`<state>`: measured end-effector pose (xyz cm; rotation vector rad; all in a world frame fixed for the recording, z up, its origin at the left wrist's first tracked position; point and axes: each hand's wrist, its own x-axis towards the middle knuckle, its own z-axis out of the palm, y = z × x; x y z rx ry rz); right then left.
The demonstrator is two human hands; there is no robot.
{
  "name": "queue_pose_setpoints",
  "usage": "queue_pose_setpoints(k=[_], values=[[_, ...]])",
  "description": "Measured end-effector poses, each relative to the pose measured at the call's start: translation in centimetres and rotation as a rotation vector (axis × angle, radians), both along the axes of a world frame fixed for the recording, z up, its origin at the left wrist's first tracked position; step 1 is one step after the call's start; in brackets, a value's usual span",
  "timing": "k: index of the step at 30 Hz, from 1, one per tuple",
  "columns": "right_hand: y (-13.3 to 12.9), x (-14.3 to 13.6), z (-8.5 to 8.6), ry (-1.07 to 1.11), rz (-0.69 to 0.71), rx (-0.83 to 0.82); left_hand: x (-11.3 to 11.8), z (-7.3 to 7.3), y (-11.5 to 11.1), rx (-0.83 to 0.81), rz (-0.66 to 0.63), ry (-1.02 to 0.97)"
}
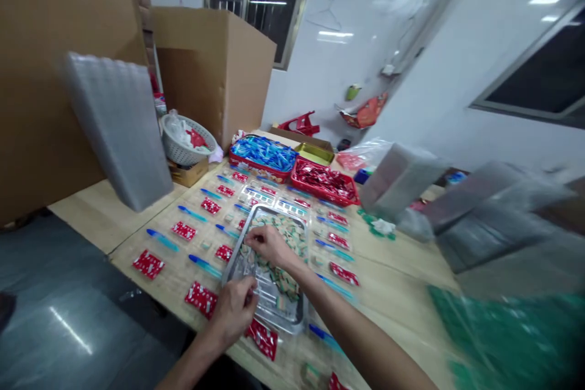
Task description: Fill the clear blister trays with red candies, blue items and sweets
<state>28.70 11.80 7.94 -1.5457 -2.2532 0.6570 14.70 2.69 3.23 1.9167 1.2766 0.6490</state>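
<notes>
A metal tray (301, 311) holds a heap of small cream-and-green blocks (292, 234), with bare metal showing at its near end. My right hand (269, 245) is over the left part of the tray, its thumb and fingers pinched together; what is between them is hidden. At the tray's near left edge, my left hand (235, 311) is closed with curled fingers, and I cannot make out anything in it. Around the tray lie rows of clear plastic packs, each with a blue pen (205, 266) and a red white-dotted packet (201, 298); small blocks show in some.
Behind the rows stand a bin of blue pens (265, 153) and a red basket of red packets (324, 181). Stacked clear plastic trays (121, 128) rise at the left, more plastic stacks (397, 180) at the right. A white basket (185, 149) and cardboard boxes (205, 67) are farther back.
</notes>
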Motion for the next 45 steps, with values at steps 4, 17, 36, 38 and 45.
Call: queue_pose_setpoints(k=[4,17,36,38,45], values=[[-5.6,6.3,-0.8,0.029,-0.149,-0.004,1.6,0.2,0.4,0.058,-0.041,0.103],[-11.4,6.7,-4.4,-0.062,-0.122,0.147,5.5,-0.6,0.4,0.132,-0.129,0.333],[-9.0,4.8,-5.9,0.858,-0.289,-0.271,1.1,-0.9,2.6,-0.071,0.091,-0.067],[-9.0,4.4,-5.9,0.946,-0.294,-0.286,1.4,-1.1,2.7,-0.176,0.091,-0.226],[-9.0,3.6,-6.2,1.030,-0.293,-0.325,2.1,0.0,2.3,-0.483,0.153,-0.568]])
